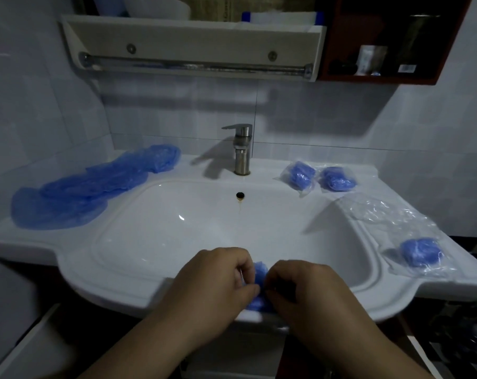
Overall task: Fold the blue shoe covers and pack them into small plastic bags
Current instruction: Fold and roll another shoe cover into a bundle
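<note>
hands (259,283) pinched on blue shoe cover (260,272), above sink rim (149,294)

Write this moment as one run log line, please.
step: folding | left hand + right hand: both grip one shoe cover at sink front edge | packed bags: three on right | unfolded pile: left

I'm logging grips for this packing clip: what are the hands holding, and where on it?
Both hands, left hand and right hand, pinch one folded blue shoe cover by its opposite sides at the sink's front rim.
</note>
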